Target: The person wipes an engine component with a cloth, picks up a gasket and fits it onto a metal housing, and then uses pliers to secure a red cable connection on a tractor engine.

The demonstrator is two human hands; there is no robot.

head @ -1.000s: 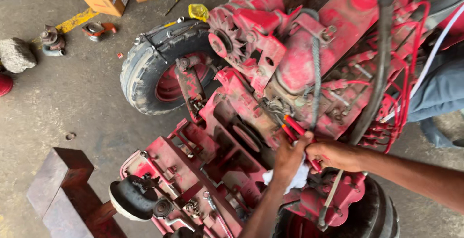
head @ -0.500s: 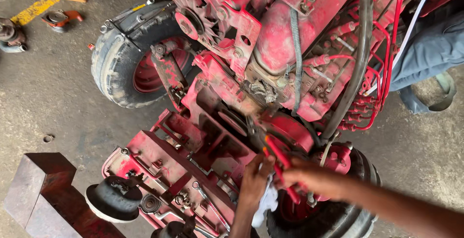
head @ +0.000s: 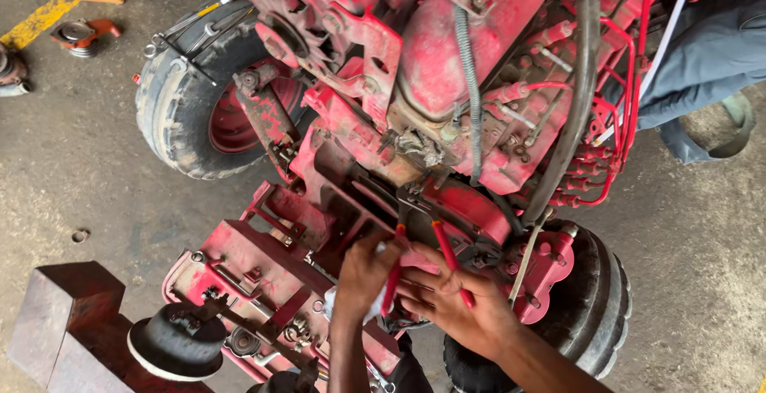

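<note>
I look down on a red tractor engine point(head: 447, 58) with its front frame point(head: 263, 273) stripped bare. My right hand point(head: 459, 305) grips the red handles of a pair of pliers point(head: 431, 253), whose dark jaws bite on a part near the round red housing point(head: 471, 209). My left hand point(head: 363, 269) presses next to it on the frame, with a white cloth point(head: 375, 305) bunched under the palm and its fingers touching one plier handle.
A front tyre point(head: 179, 114) lies at the left and another tyre point(head: 594, 313) at the lower right. A dark wooden block point(head: 68, 329) and a black rubber cup point(head: 175, 345) sit at the lower left. Another person's grey trouser leg point(head: 706, 50) is at the upper right.
The view has slid down and right over the engine. Both hands stayed on the pliers and shifted slightly lower on the frame; the handles now stand more upright.
</note>
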